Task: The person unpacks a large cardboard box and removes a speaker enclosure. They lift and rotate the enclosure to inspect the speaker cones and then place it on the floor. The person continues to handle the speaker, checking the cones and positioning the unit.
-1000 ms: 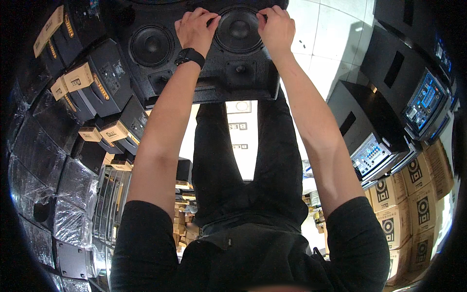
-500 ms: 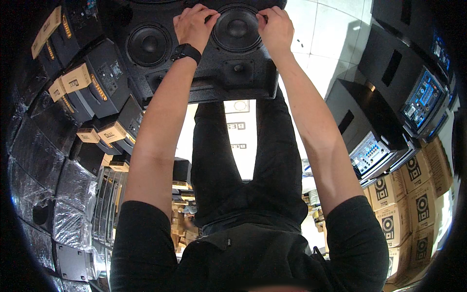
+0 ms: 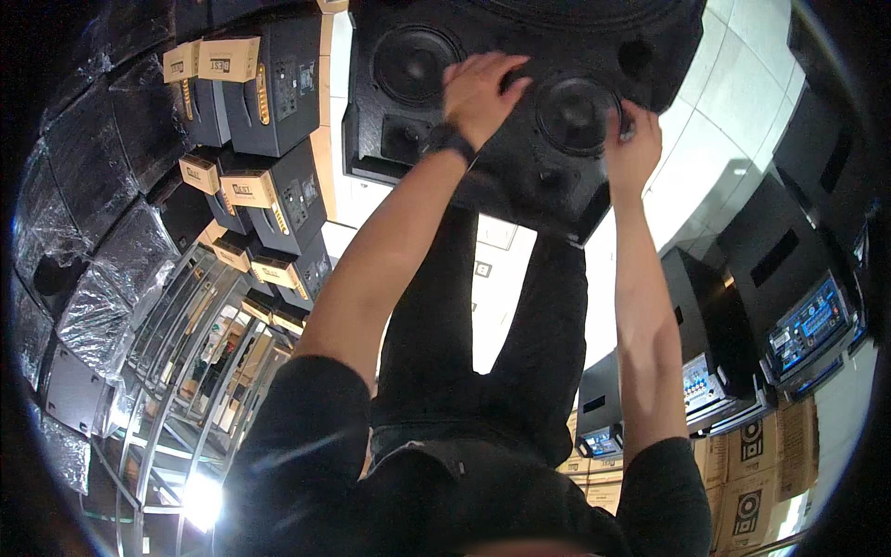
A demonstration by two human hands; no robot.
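- The speaker cabinet (image 3: pixel 506 190) is before the person, over the floor (image 3: pixel 733 84).
- Set in it side by side are a left cone (image 3: pixel 415 67) and a right cone (image 3: pixel 568 113); a far cone (image 3: pixel 575 7) lies beyond them.
- A left horn (image 3: pixel 406 136) and a right horn (image 3: pixel 557 178) sit on the near side of these two cones.
- The left hand (image 3: pixel 481 91) is over the cabinet, between left and right cones; the right hand (image 3: pixel 639 141) is at the right cone's right edge.
- To the left stand stacked speakers (image 3: pixel 297 190) bearing small cartons (image 3: pixel 229 59); wrapped goods (image 3: pixel 102 306) lie farther left, a metal rack (image 3: pixel 200 357) nearer the person.
- To the right are panelled cabinets (image 3: pixel 742 246), with stacked cartons (image 3: pixel 752 473) nearer the person.
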